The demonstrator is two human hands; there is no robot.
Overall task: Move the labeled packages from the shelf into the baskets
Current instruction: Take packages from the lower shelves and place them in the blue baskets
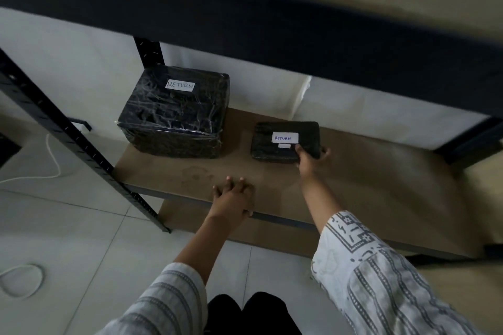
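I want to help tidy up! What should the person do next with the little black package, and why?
Probably lift the small package off the shelf and draw it out. The right hand already grips its near corner, its label reads RETURN, and the left hand rests on the shelf edge. No basket is in view.

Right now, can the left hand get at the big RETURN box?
Probably yes. The left hand rests on the shelf board, empty, and the board between it and the big RETURN box is bare.
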